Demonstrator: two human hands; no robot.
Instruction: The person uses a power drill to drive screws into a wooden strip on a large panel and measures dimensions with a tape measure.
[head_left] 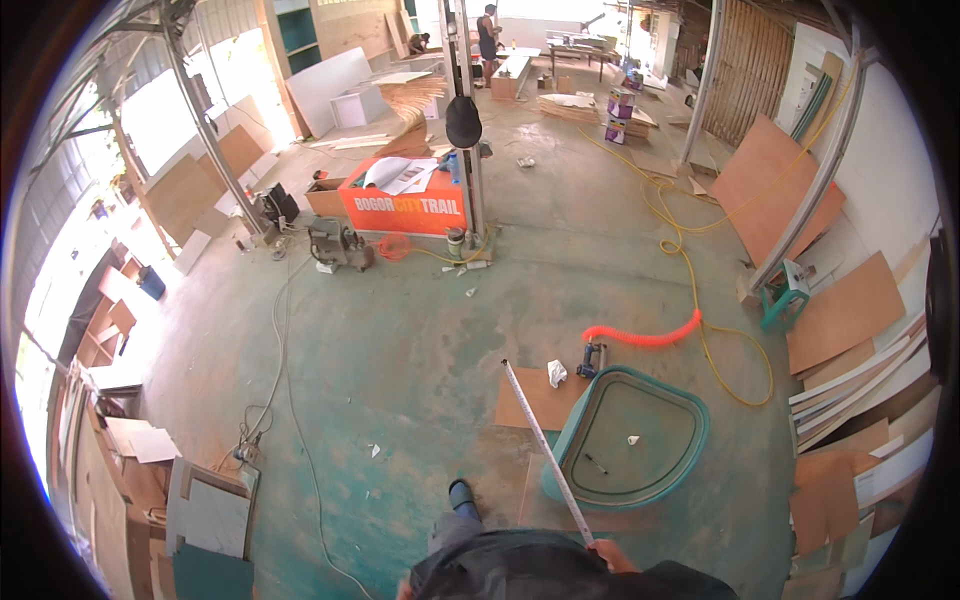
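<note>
Low in the picture, right of my dark-clothed body, my right hand (612, 555) is closed round the near end of a tape measure. Its long white blade (545, 445) slants forward and to the left, ending in a dark tip. Beneath it lies a brown board (520, 398). Just right of the blade is a teal tub-like piece (700, 440) with a rounded rim and small bits inside. A blue air nail gun (590, 360) rests by its far edge, joined to an orange coiled hose (640, 336). Only a sliver of my left hand (405, 589) shows at the lower edge, its fingers hidden.
A yellow hose (690, 270) loops over the floor at right, near leaning boards (775, 190). Grey cables (290, 380) run along the left. Ahead stand a metal post (468, 190), an orange box (400, 228) and a compressor (338, 243). Two people (488, 45) are far back.
</note>
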